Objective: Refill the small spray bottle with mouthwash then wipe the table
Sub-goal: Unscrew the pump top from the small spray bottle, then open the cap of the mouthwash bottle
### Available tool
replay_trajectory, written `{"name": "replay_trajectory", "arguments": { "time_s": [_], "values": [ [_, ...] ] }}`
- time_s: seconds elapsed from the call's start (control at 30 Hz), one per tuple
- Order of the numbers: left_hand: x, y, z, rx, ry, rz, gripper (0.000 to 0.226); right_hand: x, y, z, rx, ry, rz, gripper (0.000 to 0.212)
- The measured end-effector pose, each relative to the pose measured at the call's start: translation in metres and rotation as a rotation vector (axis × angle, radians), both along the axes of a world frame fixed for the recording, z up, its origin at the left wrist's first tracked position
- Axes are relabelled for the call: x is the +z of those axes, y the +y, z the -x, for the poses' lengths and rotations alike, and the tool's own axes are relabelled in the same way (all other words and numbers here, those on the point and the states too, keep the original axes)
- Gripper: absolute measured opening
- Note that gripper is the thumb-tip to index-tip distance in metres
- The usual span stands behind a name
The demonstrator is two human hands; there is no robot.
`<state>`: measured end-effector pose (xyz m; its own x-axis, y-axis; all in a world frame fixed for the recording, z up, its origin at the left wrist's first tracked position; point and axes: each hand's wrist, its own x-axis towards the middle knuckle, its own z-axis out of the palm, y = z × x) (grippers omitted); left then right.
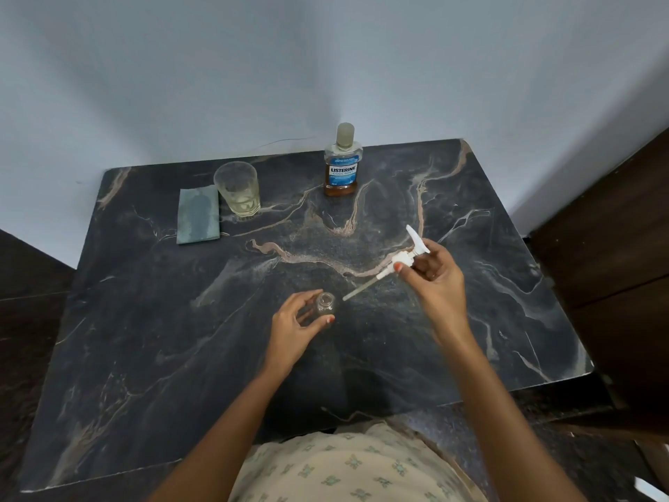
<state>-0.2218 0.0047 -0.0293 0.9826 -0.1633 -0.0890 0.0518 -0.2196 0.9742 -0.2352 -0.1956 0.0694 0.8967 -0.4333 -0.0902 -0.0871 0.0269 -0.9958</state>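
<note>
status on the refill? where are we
Done: the white pump sprayer is off the small spray bottle, whose mouth is open. In hand: left hand steadies the bottle on the table; right hand holds the sprayer, tube tip beside the bottle. Left: the mouthwash bottle stands capped, nothing poured; sprayer back on; then wiping with the folded cloth beside the glass.

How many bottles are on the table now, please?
2. The small spray bottle, open with its pump head removed, stands near the table's middle in the left hand. The mouthwash bottle, capped, stands at the far edge. None seems hidden.
</note>
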Motion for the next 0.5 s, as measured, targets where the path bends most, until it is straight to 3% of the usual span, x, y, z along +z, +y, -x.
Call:
{"name": "replay_trajectory", "arguments": {
  "time_s": [0.3,0.5],
  "values": [
    [0.003,-0.002,0.001,-0.007,-0.02,-0.001,0.044,-0.092,-0.042,0.047,-0.213,0.355,0.031,0.044],
    [-0.003,-0.002,0.004,-0.009,-0.052,-0.011,0.045,-0.12,-0.042,0.063,-0.255,0.434,0.14,0.042]
  ]
}}
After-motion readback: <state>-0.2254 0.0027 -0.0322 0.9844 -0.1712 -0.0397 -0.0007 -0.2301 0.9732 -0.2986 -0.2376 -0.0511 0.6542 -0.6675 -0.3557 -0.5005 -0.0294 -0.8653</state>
